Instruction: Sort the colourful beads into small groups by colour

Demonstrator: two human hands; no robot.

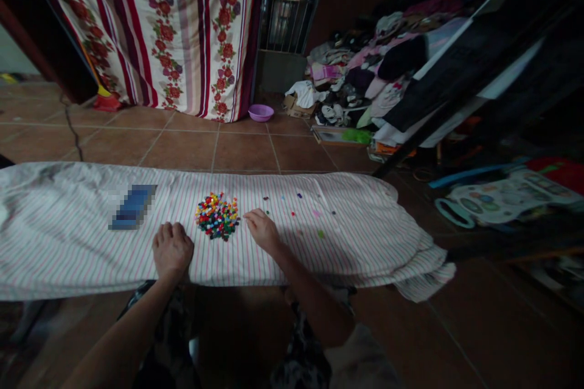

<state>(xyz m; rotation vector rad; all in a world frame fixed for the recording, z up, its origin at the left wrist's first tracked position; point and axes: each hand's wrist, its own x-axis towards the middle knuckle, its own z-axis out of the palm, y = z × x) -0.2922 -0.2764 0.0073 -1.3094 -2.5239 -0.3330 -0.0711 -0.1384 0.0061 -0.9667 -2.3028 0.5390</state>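
A round pile of small multicoloured pieces [217,216] lies on the striped cloth [365,255]. Just right of the pile is my right hand [262,230], thumb and forefinger pinched together; whatever they hold is too small to name. My left hand [172,249] rests on the cloth to the left of the pile, fingers curled under, their tips hidden. Several single pieces are spread out to the right, among them a red one [292,214], a dark blue one [300,196], a pink one [316,213] and a green one [321,234].
A pixelated blue rectangle [133,206] is on the cloth at the left. Beyond the cloth are a floral curtain [182,30], a purple basin [261,112] and a heap of clothes [360,73]. At the far right lies a white plastic item [497,197].
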